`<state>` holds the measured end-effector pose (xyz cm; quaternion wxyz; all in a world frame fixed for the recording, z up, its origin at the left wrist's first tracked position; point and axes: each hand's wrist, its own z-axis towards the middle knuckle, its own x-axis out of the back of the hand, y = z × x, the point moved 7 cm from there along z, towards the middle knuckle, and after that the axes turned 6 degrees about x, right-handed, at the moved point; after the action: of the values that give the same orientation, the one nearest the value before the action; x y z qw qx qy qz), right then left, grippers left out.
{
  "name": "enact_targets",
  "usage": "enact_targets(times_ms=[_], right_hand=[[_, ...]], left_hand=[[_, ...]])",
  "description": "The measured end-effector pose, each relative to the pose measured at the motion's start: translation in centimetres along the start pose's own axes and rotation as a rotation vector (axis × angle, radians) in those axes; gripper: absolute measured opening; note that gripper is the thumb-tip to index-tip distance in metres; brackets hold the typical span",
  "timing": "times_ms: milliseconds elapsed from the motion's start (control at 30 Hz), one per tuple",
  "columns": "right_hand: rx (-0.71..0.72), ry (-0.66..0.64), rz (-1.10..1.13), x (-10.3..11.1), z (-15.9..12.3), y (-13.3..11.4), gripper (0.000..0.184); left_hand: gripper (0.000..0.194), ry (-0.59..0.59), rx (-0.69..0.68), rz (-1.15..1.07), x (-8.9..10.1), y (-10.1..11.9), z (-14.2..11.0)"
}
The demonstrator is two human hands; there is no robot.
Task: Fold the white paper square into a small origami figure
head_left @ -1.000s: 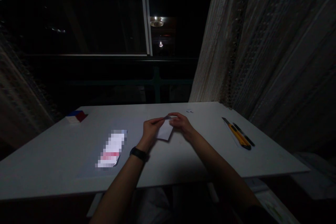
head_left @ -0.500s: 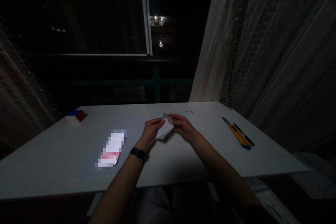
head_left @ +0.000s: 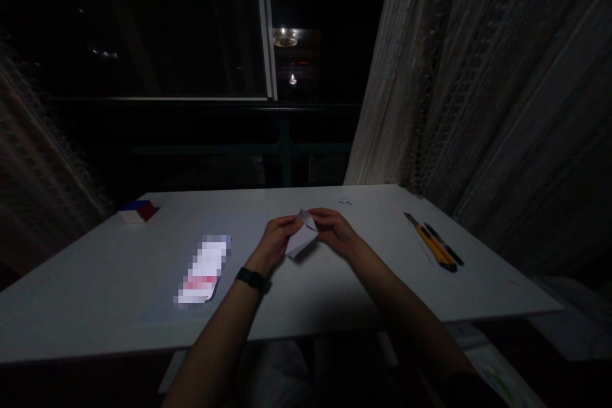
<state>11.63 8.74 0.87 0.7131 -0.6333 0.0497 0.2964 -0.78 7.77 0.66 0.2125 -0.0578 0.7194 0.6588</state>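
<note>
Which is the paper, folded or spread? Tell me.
Folded: the paper, held by left hand and right hand, shows a slanted flap.

From where I stand, the person shows a bare left hand [head_left: 274, 237] and a bare right hand [head_left: 337, 229], forearms [head_left: 222, 325] uncovered, black watch [head_left: 252, 279] on the left wrist, black sleeve [head_left: 471, 389] up the right arm, greyish cloth [head_left: 280, 366] over the lap, details too dim.

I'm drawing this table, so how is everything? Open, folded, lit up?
Paper: folded
Left hand: gripping paper
Right hand: gripping paper
Phone: screen lit
Yellow cutter: blade out
Black pen: lying flat, cap unclear
Watch: strapped on
Cube: visible sides each one colour
Right curtain: pulled aside
Window: open or shut unclear
</note>
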Motion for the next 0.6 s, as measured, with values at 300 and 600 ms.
enact_targets(times_ms=[300,600], right_hand=[[0.017,-0.050,-0.003,-0.1,0.0,-0.2,0.022],[0.013,-0.070,-0.029,-1.1,-0.5,-0.5,0.023]], left_hand=[[0.030,-0.023,0.022,0.035,-0.1,-0.2,0.0],[0.028,0.002,-0.018,0.019,-0.1,0.2,-0.2]])
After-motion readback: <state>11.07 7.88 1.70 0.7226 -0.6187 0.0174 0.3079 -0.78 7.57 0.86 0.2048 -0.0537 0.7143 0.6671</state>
